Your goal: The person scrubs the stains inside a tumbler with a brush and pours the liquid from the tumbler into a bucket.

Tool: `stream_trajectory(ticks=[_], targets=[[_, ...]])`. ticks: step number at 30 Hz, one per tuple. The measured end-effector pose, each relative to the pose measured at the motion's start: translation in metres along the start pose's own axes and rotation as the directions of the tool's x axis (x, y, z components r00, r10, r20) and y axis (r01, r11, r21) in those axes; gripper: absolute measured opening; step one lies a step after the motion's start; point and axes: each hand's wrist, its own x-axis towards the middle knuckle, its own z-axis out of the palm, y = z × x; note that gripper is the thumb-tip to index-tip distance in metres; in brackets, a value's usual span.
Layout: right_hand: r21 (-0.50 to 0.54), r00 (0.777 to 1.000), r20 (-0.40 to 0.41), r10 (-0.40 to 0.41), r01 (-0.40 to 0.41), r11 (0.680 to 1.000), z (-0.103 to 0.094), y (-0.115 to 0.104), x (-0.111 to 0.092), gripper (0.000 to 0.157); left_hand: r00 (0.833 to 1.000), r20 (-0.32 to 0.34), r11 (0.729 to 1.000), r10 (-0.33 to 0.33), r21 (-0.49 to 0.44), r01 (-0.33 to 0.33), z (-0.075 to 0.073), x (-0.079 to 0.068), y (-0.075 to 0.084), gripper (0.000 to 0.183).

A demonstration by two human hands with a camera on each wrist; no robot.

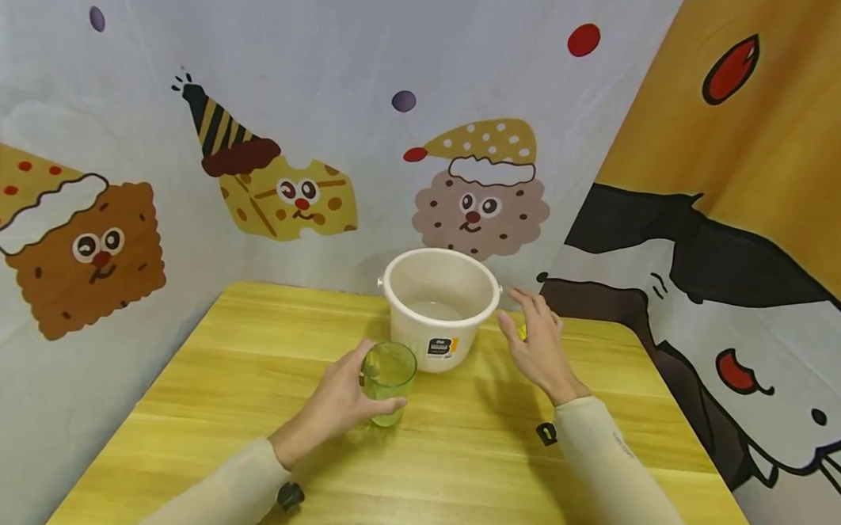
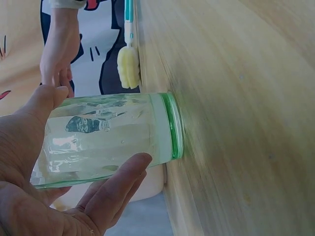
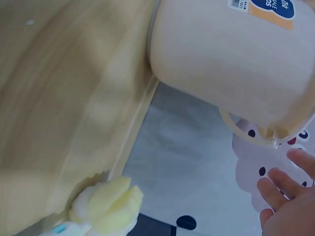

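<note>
A clear green drinking glass (image 1: pixel 389 380) stands upright in my left hand (image 1: pixel 342 393), thumb on one side and fingers on the other. In the left wrist view the base of the glass (image 2: pixel 170 125) is right at the tabletop. My right hand (image 1: pixel 537 344) is beside the right rim of a cream plastic bucket (image 1: pixel 413 333), fingers spread and holding nothing. Below that hand, a bottle brush with a yellow and white sponge head (image 3: pixel 110 204) lies on the table; in the head view the hand hides most of it.
The wood-grain table (image 1: pixel 452 478) ends at a printed cloth backdrop (image 1: pixel 316 67) behind and at the sides. The bucket stands near the table's far edge, with its handle (image 3: pixel 241 132) hanging at the back. The brush has a teal and white handle (image 2: pixel 128 22).
</note>
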Motion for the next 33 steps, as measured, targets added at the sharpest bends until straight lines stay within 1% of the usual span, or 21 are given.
stream_trajectory(ticks=[3, 8, 15, 22, 27, 33], targets=[[0.0, 1.0, 0.011, -0.007, 0.007, 1.0, 0.004, -0.004, 0.006, 0.058, 1.0, -0.003, 1.0, -0.002, -0.004, 0.002, 0.0, -0.001, 0.0, 0.089], [-0.003, 0.999, 0.046, 0.009, -0.009, 1.0, 0.006, -0.011, 0.016, 0.065, 1.0, -0.007, 1.0, 0.0, -0.002, 0.0, 0.001, -0.001, -0.001, 0.089], [-0.093, 0.993, 0.115, 0.007, 0.003, 0.996, 0.005, -0.018, 0.03, 0.076, 1.0, -0.009, 1.0, 0.001, 0.011, -0.001, 0.002, -0.001, -0.002, 0.09], [-0.151, 0.983, 0.184, 0.001, 0.028, 0.988, 0.005, -0.021, 0.042, 0.084, 1.0, -0.001, 1.0, 0.003, -0.001, -0.003, 0.001, -0.002, 0.0, 0.089], [-0.213, 0.973, 0.232, 0.002, 0.048, 0.976, 0.004, -0.024, 0.052, 0.09, 1.0, -0.003, 1.0, 0.0, -0.001, 0.0, 0.001, -0.002, 0.0, 0.089], [-0.283, 0.949, 0.312, 0.042, 0.051, 0.958, 0.003, -0.03, 0.062, 0.096, 1.0, -0.004, 1.0, 0.0, -0.008, 0.0, 0.001, -0.002, 0.0, 0.09]])
